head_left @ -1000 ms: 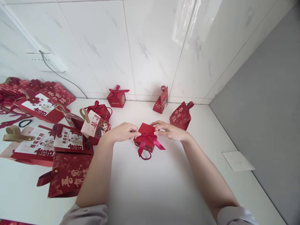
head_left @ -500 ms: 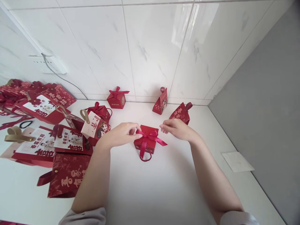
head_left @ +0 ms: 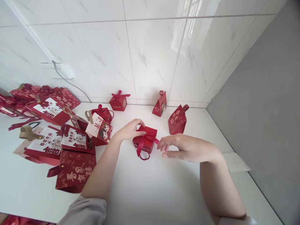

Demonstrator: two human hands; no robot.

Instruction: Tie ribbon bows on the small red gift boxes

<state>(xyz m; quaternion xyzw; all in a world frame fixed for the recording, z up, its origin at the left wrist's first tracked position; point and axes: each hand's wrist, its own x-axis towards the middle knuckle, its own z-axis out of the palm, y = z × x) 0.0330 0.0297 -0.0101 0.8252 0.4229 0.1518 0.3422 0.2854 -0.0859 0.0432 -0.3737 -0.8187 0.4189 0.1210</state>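
Observation:
A small red gift box point(head_left: 152, 129) stands on the white table, tied with a shiny red ribbon bow point(head_left: 149, 136). A cord loop point(head_left: 144, 158) hangs at its near side. My left hand point(head_left: 130, 129) is at the box's left side, thumb by the bow and forefinger bent over the far left corner, steadying the box. To the right is my right hand point(head_left: 187, 148), thumb apart from the fingers. Its fingertips are beside the right ribbon tail; whether they touch it I cannot tell.
Red boxes stand along the tiled wall: a bowed box point(head_left: 118, 102), a triangular box point(head_left: 160, 104) and another looped box point(head_left: 177, 120). Several red bags and boxes point(head_left: 76, 168) crowd the left. A white paper point(head_left: 236, 163) lies right, near a grey panel point(head_left: 262, 103).
My right hand has moved nearer, its fingertips now by the ribbon's right tail. My left thumb and forefinger have spread onto the box. The camera view has shifted slightly.

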